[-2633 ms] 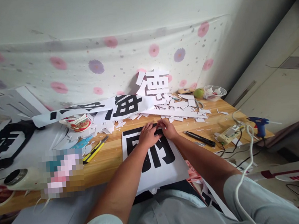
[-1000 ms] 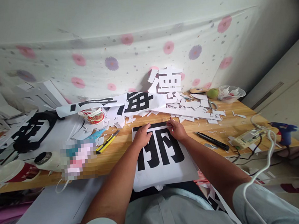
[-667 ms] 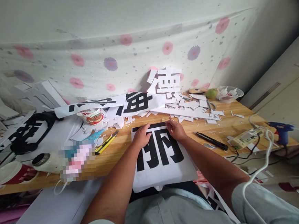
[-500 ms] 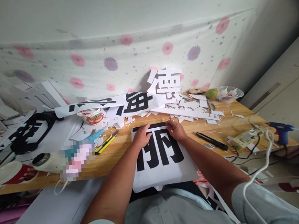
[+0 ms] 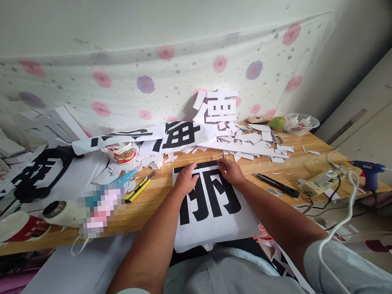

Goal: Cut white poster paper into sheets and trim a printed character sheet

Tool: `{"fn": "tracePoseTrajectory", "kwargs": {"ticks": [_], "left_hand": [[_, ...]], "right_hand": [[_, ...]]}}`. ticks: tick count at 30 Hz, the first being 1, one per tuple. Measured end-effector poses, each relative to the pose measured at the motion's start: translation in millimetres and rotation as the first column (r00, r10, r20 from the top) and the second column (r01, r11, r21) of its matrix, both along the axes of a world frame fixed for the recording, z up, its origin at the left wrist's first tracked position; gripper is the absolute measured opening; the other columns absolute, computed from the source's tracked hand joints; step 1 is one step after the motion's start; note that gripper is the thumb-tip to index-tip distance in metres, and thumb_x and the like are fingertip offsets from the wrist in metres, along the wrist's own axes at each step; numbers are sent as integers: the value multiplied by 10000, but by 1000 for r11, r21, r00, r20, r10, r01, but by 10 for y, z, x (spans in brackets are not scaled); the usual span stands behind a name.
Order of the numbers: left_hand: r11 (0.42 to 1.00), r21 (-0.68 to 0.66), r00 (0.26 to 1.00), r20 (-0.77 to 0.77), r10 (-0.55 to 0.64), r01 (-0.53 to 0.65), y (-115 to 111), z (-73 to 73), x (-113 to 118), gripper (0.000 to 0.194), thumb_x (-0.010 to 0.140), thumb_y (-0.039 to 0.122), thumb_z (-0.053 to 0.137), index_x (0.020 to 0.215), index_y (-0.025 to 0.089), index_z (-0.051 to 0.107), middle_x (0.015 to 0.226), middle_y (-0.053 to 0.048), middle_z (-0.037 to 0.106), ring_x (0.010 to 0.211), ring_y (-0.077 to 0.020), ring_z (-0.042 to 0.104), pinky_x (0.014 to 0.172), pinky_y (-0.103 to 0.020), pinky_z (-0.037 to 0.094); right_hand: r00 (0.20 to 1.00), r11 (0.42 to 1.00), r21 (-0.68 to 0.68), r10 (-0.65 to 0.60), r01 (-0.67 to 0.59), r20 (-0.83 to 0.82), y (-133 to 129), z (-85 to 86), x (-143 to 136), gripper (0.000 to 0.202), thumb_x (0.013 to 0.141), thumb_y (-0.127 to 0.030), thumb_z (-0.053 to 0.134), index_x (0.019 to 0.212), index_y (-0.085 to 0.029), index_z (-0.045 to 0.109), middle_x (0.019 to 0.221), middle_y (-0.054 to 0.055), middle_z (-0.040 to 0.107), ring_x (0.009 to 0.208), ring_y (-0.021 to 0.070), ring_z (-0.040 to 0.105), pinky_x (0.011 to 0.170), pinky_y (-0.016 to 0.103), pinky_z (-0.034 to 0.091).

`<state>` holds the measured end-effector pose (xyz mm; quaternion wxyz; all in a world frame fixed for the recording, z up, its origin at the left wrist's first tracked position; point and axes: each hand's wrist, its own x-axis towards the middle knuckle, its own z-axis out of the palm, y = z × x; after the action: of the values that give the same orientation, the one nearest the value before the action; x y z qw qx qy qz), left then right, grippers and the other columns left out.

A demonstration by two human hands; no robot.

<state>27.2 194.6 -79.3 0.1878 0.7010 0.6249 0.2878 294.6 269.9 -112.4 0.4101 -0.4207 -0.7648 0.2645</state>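
A white paper sheet (image 5: 209, 229) printed with a bold black character lies before me at the table's front edge, its lower part reaching past the edge. My left hand (image 5: 186, 179) rests on the sheet's upper left, fingers stretched forward and thumb apart. On the upper right my right hand (image 5: 231, 170) has its fingers pinched round a thin dark-red stick like a pen (image 5: 225, 168), mostly hidden by the fingers. Its tip is near the black bar along the sheet's top.
A yellow utility knife (image 5: 140, 187) lies left of the sheet, a black cutter (image 5: 277, 185) right of it. White scraps (image 5: 250, 142) and a cut-out character (image 5: 218, 105) are behind. At far right are a power strip (image 5: 322, 181) and a blue glue gun (image 5: 369, 172); a paper bowl (image 5: 120, 154) stands left.
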Motion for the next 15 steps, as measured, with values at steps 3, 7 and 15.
{"fn": "tracePoseTrajectory", "kwargs": {"ticks": [3,7,15], "left_hand": [[1000,2,1000,-4,0,0,-1,2,2,683,943,138,700,1598,244,542,1536,-76,677,1470,-265,587,1274,-436,429],[1000,10,1000,-7,1,-1,2,-3,2,677,943,144,702,1594,244,547,1538,-78,675,1468,-266,588,1272,-439,432],[1000,29,1000,-20,-6,7,15,-37,-11,674,947,151,707,1596,242,549,1530,-83,681,1464,-265,592,1273,-431,432]], "right_hand": [[1000,1000,3,2,-2,0,0,-2,0,272,871,-206,618,1131,-256,675,1096,88,799,1009,273,791,952,438,632],[1000,1000,8,-2,2,7,4,-9,3,271,867,-199,629,1127,-259,676,1093,82,799,1007,272,788,944,436,630],[1000,1000,18,4,-4,-3,16,-35,0,272,877,-183,626,1135,-256,672,1084,78,801,998,260,794,933,414,630]]}}
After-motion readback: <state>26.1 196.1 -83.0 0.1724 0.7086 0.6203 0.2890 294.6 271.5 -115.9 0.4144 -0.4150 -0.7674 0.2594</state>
